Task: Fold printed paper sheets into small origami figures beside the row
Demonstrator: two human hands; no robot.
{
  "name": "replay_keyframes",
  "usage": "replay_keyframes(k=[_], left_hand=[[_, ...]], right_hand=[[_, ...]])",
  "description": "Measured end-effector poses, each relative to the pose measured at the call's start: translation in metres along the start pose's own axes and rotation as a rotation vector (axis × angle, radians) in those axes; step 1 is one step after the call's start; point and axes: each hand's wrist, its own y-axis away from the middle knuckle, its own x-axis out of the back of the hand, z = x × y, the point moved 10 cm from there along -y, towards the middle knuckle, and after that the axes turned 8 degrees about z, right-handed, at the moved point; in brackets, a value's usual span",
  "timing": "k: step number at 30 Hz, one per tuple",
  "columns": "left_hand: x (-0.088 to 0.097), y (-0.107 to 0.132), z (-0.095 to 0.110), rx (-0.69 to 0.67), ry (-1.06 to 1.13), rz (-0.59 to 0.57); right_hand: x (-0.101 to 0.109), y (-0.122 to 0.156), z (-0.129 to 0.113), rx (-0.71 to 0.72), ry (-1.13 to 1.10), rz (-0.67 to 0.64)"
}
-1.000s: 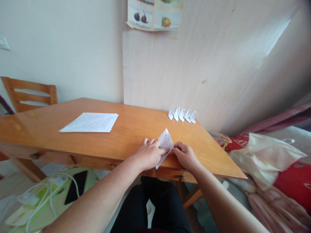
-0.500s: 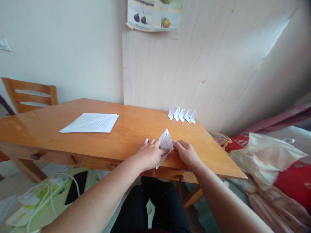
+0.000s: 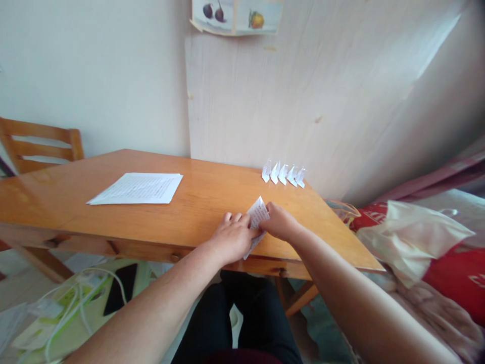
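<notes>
A small folded piece of printed paper [image 3: 257,215] lies near the front edge of the wooden table [image 3: 197,202]. My left hand [image 3: 231,237] rests on its left part, fingers lying flat and together. My right hand [image 3: 278,222] is closed, pressing the paper's upper right edge with curled fingers. The paper's lower tip sticks out under my left hand toward the table edge. A row of several small folded paper pieces [image 3: 283,174] stands at the back of the table by the wall.
A stack of printed sheets [image 3: 138,188] lies on the table's left part. A wooden chair [image 3: 41,146] stands at the far left. A plastic bag [image 3: 413,237] and red cloth lie to the right. White cables [image 3: 71,298] lie on the floor at left.
My right hand has moved up and left along the paper's edge, flattening the raised flap. The view has tilted slightly down. My left hand has stayed in place.
</notes>
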Motion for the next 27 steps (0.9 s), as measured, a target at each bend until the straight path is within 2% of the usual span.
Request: replay_keyframes(k=[7,13,16,21,24,27], left_hand=[[0.003,0.000,0.001,-0.011,0.001,0.027],[0.002,0.001,0.001,-0.005,-0.008,0.021],[0.000,0.001,0.000,-0.002,0.005,0.016],[-0.003,0.001,0.000,-0.002,-0.003,0.009],[-0.002,0.000,-0.001,-0.002,-0.011,0.011],[-0.001,0.000,-0.001,-0.003,-0.012,0.010]], right_hand=[[0.006,0.005,-0.011,0.022,0.174,-0.003],[0.011,0.012,-0.020,0.050,0.259,0.044],[0.013,0.010,-0.014,0.042,0.145,0.068],[0.028,0.006,0.012,-0.031,-0.214,0.157],[0.028,0.012,0.023,-0.042,-0.244,0.136],[0.018,0.020,0.027,-0.034,-0.257,0.076]])
